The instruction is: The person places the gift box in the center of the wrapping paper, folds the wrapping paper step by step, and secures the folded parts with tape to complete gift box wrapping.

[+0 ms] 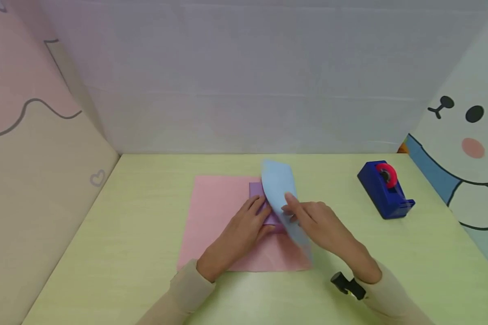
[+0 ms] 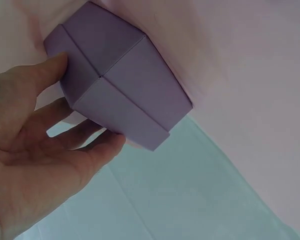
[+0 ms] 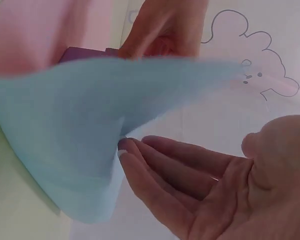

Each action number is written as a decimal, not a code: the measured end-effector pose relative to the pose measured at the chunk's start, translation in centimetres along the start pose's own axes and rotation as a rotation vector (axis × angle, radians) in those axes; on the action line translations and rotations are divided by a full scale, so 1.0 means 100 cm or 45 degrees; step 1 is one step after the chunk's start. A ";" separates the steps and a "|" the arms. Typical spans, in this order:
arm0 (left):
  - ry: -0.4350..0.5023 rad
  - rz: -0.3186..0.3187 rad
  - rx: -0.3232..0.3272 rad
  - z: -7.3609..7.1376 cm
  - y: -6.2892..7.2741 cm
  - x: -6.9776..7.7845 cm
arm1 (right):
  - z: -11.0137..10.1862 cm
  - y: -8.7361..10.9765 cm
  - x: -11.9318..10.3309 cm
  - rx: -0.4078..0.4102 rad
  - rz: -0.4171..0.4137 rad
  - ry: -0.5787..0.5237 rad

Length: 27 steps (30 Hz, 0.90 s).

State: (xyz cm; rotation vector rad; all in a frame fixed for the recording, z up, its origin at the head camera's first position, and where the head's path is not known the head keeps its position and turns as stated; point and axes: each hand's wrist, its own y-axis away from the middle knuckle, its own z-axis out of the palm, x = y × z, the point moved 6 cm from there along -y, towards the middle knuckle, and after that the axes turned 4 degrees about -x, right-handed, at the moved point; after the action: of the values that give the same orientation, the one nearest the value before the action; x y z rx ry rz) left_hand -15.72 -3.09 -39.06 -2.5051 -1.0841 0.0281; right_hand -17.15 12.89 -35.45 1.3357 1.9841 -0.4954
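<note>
A small purple box rests on a sheet of wrapping paper, pink on its upper face. My left hand holds the box, thumb on one side and fingers on the other, as the left wrist view shows; a line like a lid edge runs round the box. The paper's right part is lifted and curls over toward the box, its light blue side outward. My right hand is at this flap. In the right wrist view, its extended fingertips touch the blue paper, with the thumb apart.
A blue tape dispenser with a red-cored roll stands at the right on the pale yellow-green table. A plain pale wall rises behind the table. Printed panels flank it. A black device is at my right wrist.
</note>
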 end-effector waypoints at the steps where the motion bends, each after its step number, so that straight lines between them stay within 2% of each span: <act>1: -0.004 0.003 -0.002 0.000 0.000 0.000 | 0.000 0.000 0.002 -0.035 0.031 -0.048; 2: -0.010 0.004 -0.006 -0.001 0.000 0.000 | 0.001 0.001 0.003 -0.062 0.040 -0.090; 4: -0.017 0.013 -0.011 -0.001 0.000 0.000 | 0.002 0.002 0.004 -0.102 -0.015 -0.090; 6: -0.007 0.016 -0.010 -0.001 0.000 0.000 | 0.003 0.003 0.002 -0.120 -0.161 -0.019; 9: 0.013 0.001 -0.031 0.000 0.001 -0.001 | 0.005 0.008 -0.001 -0.081 -0.425 0.168; 12: 0.049 -0.024 -0.061 0.001 0.001 -0.003 | 0.007 0.013 0.001 -0.032 -0.573 0.285; 15: 0.114 -0.035 -0.082 0.001 0.001 -0.004 | 0.011 0.013 0.008 -0.020 -0.583 0.335; 19: 0.249 -0.061 -0.114 0.001 0.002 -0.008 | 0.016 0.011 0.017 -0.064 -0.505 0.313; 22: 0.329 -0.147 -0.159 0.000 0.003 -0.014 | 0.018 0.009 0.021 -0.096 -0.478 0.307; 27: 0.438 -0.323 -0.299 0.002 0.006 -0.021 | 0.021 0.007 0.022 -0.129 -0.494 0.310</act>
State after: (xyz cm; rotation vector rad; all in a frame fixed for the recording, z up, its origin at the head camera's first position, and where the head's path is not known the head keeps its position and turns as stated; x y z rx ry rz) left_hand -16.75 -4.88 -39.74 -2.4218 -1.3031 -0.6115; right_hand -16.38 13.25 -38.46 0.9867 2.4539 -0.4147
